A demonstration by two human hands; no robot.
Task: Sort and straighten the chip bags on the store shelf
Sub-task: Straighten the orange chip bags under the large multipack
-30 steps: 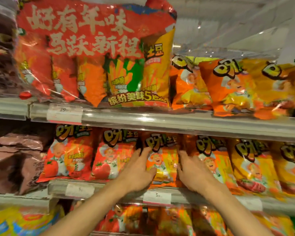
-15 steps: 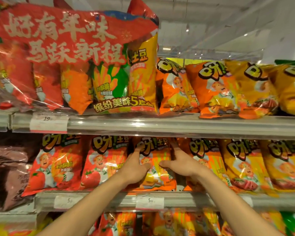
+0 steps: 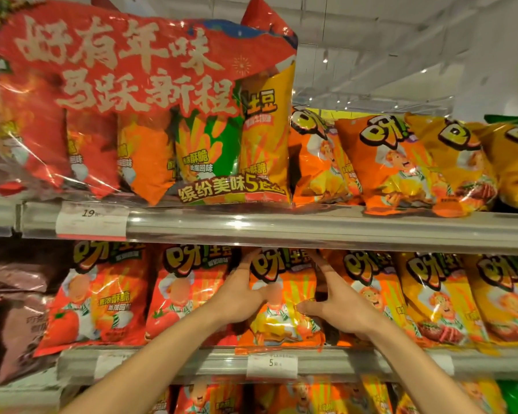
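An orange chip bag stands upright in the middle of the second shelf. My left hand presses flat on its left side, fingers reaching up along the edge. My right hand grips its right side, thumb on the front and fingers behind. Two red tomato bags stand to the left. Orange and yellow bags stand to the right.
The upper shelf holds a big red multipack and leaning orange and yellow bags. Brown bags fill the far left. More bags sit on the shelf below. Price tags line the rails.
Both hands slid up the sides of the orange bag, from its lower part to its upper edges. The view tilted upward and moved closer.
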